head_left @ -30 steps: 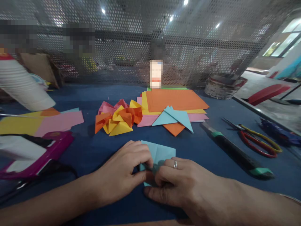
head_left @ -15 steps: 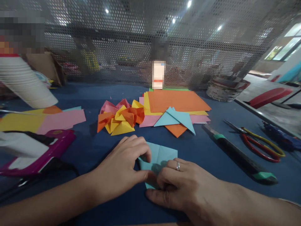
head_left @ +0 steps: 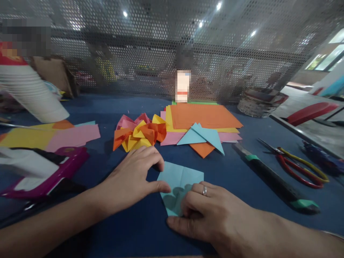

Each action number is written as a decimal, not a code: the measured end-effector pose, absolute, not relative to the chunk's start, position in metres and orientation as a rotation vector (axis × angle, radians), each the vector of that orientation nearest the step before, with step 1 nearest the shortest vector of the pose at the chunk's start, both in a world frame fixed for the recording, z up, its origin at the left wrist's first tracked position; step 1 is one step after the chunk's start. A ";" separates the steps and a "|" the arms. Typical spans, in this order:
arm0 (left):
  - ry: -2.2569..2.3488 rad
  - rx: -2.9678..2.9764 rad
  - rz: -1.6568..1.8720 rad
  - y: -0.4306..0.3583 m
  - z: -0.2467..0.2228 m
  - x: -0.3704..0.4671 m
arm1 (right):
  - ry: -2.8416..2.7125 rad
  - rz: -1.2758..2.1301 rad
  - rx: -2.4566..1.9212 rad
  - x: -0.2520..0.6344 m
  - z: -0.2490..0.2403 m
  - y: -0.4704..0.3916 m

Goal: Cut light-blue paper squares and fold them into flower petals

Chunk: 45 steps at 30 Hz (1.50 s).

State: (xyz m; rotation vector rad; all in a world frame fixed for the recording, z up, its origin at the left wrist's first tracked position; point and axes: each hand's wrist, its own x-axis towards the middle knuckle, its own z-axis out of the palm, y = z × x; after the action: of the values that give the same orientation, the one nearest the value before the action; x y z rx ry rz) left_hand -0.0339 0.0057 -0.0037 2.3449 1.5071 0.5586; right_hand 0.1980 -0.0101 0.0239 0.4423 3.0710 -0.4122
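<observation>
A creased sheet of light blue paper (head_left: 172, 175) lies on the blue table before me, its folds running across the middle. My left hand (head_left: 137, 175) hovers at its left side, thumb and fingers apart, the thumb tip over the paper's edge. Curled fingers of my right hand (head_left: 212, 208), with a ring on one, press on the lower right of the sheet, and the thumb lies along its bottom corner. That corner is partly hidden under this hand. Beyond it sit folded light blue paper pieces (head_left: 200, 134) and a cluster of orange, yellow and pink folded papers (head_left: 139, 132).
A stack of coloured paper (head_left: 204, 116) lies at the back. On the right are a utility knife (head_left: 276, 179), scissors-like pliers (head_left: 301, 165) and a round basket (head_left: 256, 102). On the left stand stacked paper cups (head_left: 37, 89) beside a magenta device (head_left: 72, 165) and loose paper (head_left: 72, 138).
My left hand has drawn back to the left and slightly up, uncovering more of the light blue paper. My right hand stays pressed on it.
</observation>
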 end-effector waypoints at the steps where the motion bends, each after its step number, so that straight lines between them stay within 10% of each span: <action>1: 1.516 2.351 0.566 0.007 -0.004 -0.036 | 3.071 -0.403 0.443 0.198 0.024 -0.010; 15: 0.664 2.804 0.585 -0.025 -0.001 -0.034 | 3.098 -0.557 0.467 0.198 0.026 -0.009; 24: 0.629 2.737 0.540 -0.026 0.001 -0.037 | 3.139 -0.699 1.179 0.196 0.011 -0.003; 45: 0.612 2.638 0.512 -0.027 0.004 -0.037 | 3.044 -0.509 1.313 0.182 0.004 -0.005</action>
State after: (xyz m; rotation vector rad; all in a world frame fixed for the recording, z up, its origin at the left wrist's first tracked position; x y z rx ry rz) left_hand -0.0369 -0.0273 0.0042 2.6385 0.6122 0.5123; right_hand 0.1821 -0.0051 0.0036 1.3132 3.0444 -0.5088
